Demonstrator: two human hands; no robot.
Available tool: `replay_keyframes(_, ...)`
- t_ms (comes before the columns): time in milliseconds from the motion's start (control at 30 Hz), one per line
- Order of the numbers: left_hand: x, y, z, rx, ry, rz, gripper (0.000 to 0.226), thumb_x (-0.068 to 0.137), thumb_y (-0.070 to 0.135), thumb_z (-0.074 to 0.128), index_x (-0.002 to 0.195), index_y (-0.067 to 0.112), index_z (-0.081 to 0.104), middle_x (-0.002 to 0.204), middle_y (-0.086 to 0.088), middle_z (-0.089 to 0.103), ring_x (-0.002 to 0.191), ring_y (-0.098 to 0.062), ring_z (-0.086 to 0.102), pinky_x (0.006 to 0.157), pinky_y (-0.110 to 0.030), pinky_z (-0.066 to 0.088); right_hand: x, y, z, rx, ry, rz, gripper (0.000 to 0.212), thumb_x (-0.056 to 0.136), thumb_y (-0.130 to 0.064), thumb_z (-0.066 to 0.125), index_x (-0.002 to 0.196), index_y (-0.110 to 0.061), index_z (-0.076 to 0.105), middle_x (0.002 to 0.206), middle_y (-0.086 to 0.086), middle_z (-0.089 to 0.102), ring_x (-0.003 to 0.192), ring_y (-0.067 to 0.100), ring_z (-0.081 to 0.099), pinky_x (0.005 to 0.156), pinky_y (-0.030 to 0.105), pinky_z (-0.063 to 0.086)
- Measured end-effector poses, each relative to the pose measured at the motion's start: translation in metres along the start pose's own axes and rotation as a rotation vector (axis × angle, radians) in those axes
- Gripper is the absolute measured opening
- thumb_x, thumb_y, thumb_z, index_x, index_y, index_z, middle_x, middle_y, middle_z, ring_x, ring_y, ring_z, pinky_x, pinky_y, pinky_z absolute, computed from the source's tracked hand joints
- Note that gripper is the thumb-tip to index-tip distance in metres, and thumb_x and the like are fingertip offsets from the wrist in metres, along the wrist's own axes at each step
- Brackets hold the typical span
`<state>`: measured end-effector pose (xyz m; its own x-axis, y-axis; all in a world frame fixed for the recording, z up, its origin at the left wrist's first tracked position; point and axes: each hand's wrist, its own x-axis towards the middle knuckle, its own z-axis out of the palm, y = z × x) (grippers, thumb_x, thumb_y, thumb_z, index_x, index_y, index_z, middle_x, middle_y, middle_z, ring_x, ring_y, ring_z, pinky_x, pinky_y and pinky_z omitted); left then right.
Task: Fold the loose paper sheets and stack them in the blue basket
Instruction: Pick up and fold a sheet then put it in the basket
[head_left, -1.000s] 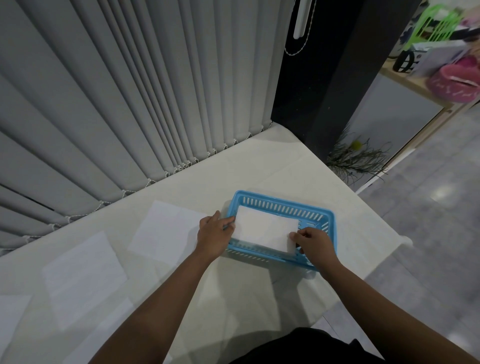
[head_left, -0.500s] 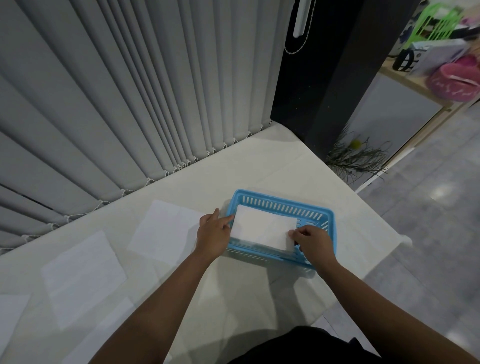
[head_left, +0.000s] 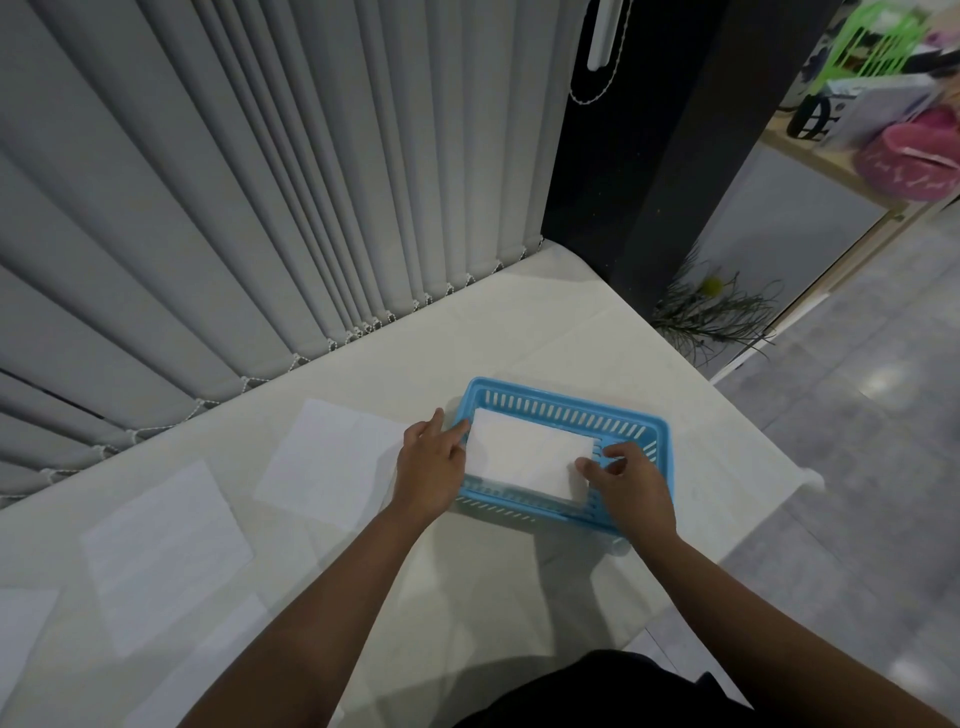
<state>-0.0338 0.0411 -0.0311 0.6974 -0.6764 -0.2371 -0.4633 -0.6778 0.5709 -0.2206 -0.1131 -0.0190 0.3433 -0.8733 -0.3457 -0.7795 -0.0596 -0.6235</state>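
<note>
A blue basket (head_left: 566, 410) stands on the white table near its right end. A folded white paper (head_left: 524, 460) lies in it, tilted slightly above the near rim. My left hand (head_left: 428, 465) pinches the paper's left edge at the basket's left wall. My right hand (head_left: 631, 483) pinches the paper's right near corner over the basket's right side. Several loose flat sheets lie to the left: one (head_left: 327, 462) beside my left hand, another (head_left: 163, 540) farther left.
Grey vertical blinds (head_left: 260, 182) hang along the table's far edge. The table (head_left: 597, 343) ends just right of the basket, with tiled floor (head_left: 857, 467) beyond. More sheets lie at the near left edge (head_left: 23, 629). A black pillar (head_left: 639, 130) stands behind.
Both hands have eased the folded paper slightly lower and farther into the basket. The basket and the loose sheets have stayed put.
</note>
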Motion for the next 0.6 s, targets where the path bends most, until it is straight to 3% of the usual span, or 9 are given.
replay_keyframes(100, -0.003, 0.005, 0.002, 0.102, 0.12, 0.169, 0.048, 0.098, 0.031, 0.038, 0.146, 0.027, 0.032, 0.159, 0.0, 0.024, 0.143, -0.022, 0.023, 0.115, -0.04, 0.021, -0.001, 0.009, 0.005, -0.247, 0.104, -0.376, 0.044, 0.087, -0.045, 0.06, 0.125, -0.021, 0.056, 0.127, 0.004, 0.06, 0.114, 0.025, 0.055, 0.095, 0.043, 0.045)
replay_keyframes(200, -0.002, 0.01, 0.013, 0.343, 0.023, 0.336, 0.054, 0.1, 0.044, 0.024, 0.151, 0.028, 0.017, 0.162, 0.003, 0.012, 0.149, -0.017, 0.009, 0.12, -0.043, 0.002, -0.002, 0.01, 0.017, -0.547, -0.04, -0.6, 0.063, 0.094, -0.056, 0.038, 0.147, -0.023, 0.032, 0.157, 0.003, 0.03, 0.145, 0.027, 0.024, 0.116, 0.048, 0.018)
replay_keyframes(300, 0.0, 0.007, 0.028, 0.49, -0.081, 0.345, 0.062, 0.098, 0.053, 0.013, 0.152, 0.025, 0.004, 0.163, 0.002, 0.002, 0.15, -0.016, -0.005, 0.116, -0.045, -0.015, -0.002, 0.012, 0.033, -0.683, -0.155, -0.606, 0.079, 0.088, -0.07, 0.003, 0.153, -0.024, 0.003, 0.163, 0.0, 0.0, 0.149, 0.022, -0.008, 0.117, 0.046, -0.007)
replay_keyframes(367, 0.003, 0.004, 0.031, 0.539, -0.095, 0.334, 0.066, 0.096, 0.056, 0.009, 0.152, 0.024, -0.002, 0.163, 0.002, -0.002, 0.15, -0.018, -0.009, 0.113, -0.048, -0.019, 0.0, 0.015, 0.037, -0.679, -0.182, -0.601, 0.082, 0.085, -0.073, -0.007, 0.152, -0.025, -0.007, 0.163, -0.002, -0.008, 0.147, 0.019, -0.018, 0.115, 0.044, -0.013)
replay_keyframes(600, 0.001, 0.003, 0.03, 0.565, -0.066, 0.306, 0.069, 0.094, 0.059, 0.006, 0.152, 0.023, -0.005, 0.162, -0.001, -0.01, 0.148, -0.019, -0.016, 0.112, -0.052, -0.02, 0.002, 0.019, 0.03, -0.646, -0.186, -0.591, 0.085, 0.083, -0.076, -0.007, 0.153, -0.027, -0.002, 0.163, -0.002, -0.005, 0.149, 0.023, -0.007, 0.119, 0.048, -0.005)
